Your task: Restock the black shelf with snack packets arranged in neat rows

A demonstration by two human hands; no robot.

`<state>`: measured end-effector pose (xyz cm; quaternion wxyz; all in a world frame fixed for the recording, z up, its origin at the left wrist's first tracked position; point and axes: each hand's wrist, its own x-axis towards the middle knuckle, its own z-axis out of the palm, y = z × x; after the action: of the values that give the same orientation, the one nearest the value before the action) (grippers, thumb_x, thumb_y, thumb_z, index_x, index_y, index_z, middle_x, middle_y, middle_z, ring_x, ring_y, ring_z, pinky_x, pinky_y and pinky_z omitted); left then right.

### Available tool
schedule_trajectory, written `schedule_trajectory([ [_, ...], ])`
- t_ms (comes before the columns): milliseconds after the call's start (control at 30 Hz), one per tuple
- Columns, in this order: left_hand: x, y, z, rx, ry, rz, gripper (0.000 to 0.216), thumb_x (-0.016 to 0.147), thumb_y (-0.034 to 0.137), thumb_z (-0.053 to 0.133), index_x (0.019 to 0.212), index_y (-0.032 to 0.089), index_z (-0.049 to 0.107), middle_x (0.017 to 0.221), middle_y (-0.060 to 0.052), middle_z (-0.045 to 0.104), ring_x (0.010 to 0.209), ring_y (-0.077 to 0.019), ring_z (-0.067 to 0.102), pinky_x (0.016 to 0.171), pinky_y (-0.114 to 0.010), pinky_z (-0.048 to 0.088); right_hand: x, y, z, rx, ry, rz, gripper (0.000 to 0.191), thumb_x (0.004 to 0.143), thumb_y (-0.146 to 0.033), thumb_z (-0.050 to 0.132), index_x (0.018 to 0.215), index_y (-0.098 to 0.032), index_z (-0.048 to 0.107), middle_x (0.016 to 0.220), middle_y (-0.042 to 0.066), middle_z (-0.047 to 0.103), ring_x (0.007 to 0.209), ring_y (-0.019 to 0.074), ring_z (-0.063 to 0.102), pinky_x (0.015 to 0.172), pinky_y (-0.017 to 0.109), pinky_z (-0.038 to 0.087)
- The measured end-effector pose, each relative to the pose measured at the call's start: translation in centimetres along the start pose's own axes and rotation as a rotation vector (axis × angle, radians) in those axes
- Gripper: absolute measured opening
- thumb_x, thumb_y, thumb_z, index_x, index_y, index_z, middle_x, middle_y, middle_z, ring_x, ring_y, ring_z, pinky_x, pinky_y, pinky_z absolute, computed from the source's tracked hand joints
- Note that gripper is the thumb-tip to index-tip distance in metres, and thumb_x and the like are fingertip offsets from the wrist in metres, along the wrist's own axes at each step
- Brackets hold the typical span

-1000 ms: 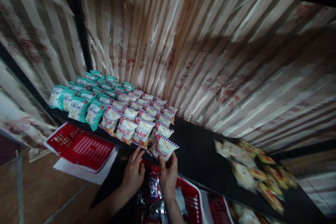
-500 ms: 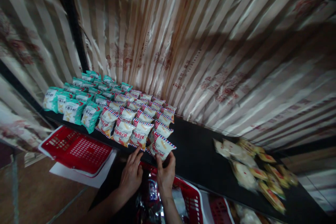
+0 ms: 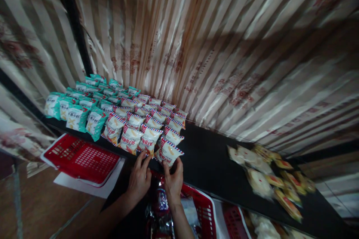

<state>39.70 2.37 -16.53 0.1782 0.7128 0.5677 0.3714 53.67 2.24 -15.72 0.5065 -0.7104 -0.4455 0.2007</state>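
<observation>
Rows of white snack packets with red-and-blue striped edges [image 3: 148,127] stand on a black shelf [image 3: 207,160], with teal packets [image 3: 75,114] to their left. My right hand [image 3: 172,181] pinches the bottom of the front right striped packet [image 3: 169,152] at the shelf's front edge. My left hand [image 3: 139,178] rests beside it, fingers spread, fingertips touching the bottom of the neighbouring front packet [image 3: 149,140].
A red basket [image 3: 203,209] with wrapped goods sits below my hands. A red basket lid [image 3: 81,158] lies on white paper on the floor at left. Yellow and white packets [image 3: 266,179] lie loose on the shelf's right. A striped curtain hangs behind.
Both hands have stayed at the front packets; the right packet has been nudged slightly back and left. The view has shifted a little.
</observation>
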Motion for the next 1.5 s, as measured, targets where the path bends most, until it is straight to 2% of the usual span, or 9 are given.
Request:
schedule_trajectory([
  [400, -1.2, -1.5, 1.5, -0.044, 0.001, 0.025, 0.053, 0.078, 0.003, 0.035, 0.129, 0.016, 0.047, 0.142, -0.012, 0.038, 0.131, -0.0218, 0.040, 0.106, -0.039, 0.041, 0.2, 0.7, 0.7, 0.062, 0.006, -0.063, 0.055, 0.078, -0.046, 0.056, 0.123, -0.016, 0.048, 0.117, 0.014, 0.060, 0.107, 0.0255, 0.057, 0.091, 0.039, 0.045],
  [533, -1.3, -1.5, 1.6, -0.054, -0.018, 0.026, 0.055, 0.079, 0.004, 0.035, 0.131, 0.015, 0.044, 0.140, -0.012, 0.040, 0.131, -0.0217, 0.039, 0.106, -0.039, 0.039, 0.2, 0.1, 0.8, 0.034, 0.024, -0.024, 0.056, 0.076, -0.047, 0.058, 0.123, -0.016, 0.049, 0.116, 0.014, 0.061, 0.107, 0.0263, 0.057, 0.091, 0.039, 0.044],
  [700, -1.3, -1.7, 1.9, -0.062, -0.039, 0.001, 0.055, 0.080, 0.005, 0.034, 0.134, 0.014, 0.040, 0.141, -0.013, 0.039, 0.132, -0.0206, 0.038, 0.107, -0.039, 0.039, 0.1, -0.6, 0.9, -0.047, 0.046, -0.082, 0.052, 0.078, -0.047, 0.054, 0.119, -0.014, 0.051, 0.113, 0.015, 0.060, 0.104, 0.0266, 0.057, 0.088, 0.037, 0.045],
  [1000, -1.9, -2.1, 2.2, -0.026, -0.054, 0.030, 0.058, 0.076, 0.003, 0.035, 0.132, 0.015, 0.043, 0.140, -0.013, 0.041, 0.132, -0.0223, 0.038, 0.107, -0.042, 0.039, 0.0, 0.3, 1.1, -0.085, 0.036, -0.095, 0.050, 0.080, -0.048, 0.052, 0.117, -0.015, 0.051, 0.106, 0.013, 0.060, 0.097, 0.0253, 0.058, 0.084, 0.036, 0.047],
  [1233, -2.1, -1.6, 1.6, 0.059, 0.001, 0.150, 0.052, 0.077, 0.002, 0.035, 0.125, 0.014, 0.050, 0.141, -0.012, 0.041, 0.131, -0.0223, 0.039, 0.103, -0.040, 0.043, -0.9, 1.2, 0.6, -0.006, 0.001, -0.106, 0.061, 0.080, -0.044, 0.055, 0.133, -0.017, 0.041, 0.121, 0.015, 0.054, 0.105, 0.0253, 0.058, 0.086, 0.039, 0.050],
  [1367, -2.5, -0.4, 0.9, 0.071, 0.042, 0.277, 0.051, 0.079, 0.002, 0.034, 0.126, 0.014, 0.050, 0.142, -0.012, 0.041, 0.134, -0.0221, 0.035, 0.105, -0.040, 0.041, -1.5, 1.6, -0.6, -0.021, 0.017, -0.193, 0.052, 0.083, -0.041, 0.052, 0.129, -0.018, 0.046, 0.124, 0.014, 0.054, 0.112, 0.0249, 0.054, 0.091, 0.041, 0.049],
  [1500, -3.0, 1.4, 0.4, 0.072, 0.021, 0.347, 0.056, 0.081, 0.004, 0.034, 0.133, 0.019, 0.044, 0.144, -0.010, 0.039, 0.133, -0.0207, 0.035, 0.106, -0.038, 0.040, -2.6, 2.0, -1.9, -0.061, 0.014, -0.252, 0.041, 0.086, -0.038, 0.048, 0.121, -0.018, 0.054, 0.121, 0.014, 0.057, 0.114, 0.0239, 0.053, 0.095, 0.043, 0.045],
])
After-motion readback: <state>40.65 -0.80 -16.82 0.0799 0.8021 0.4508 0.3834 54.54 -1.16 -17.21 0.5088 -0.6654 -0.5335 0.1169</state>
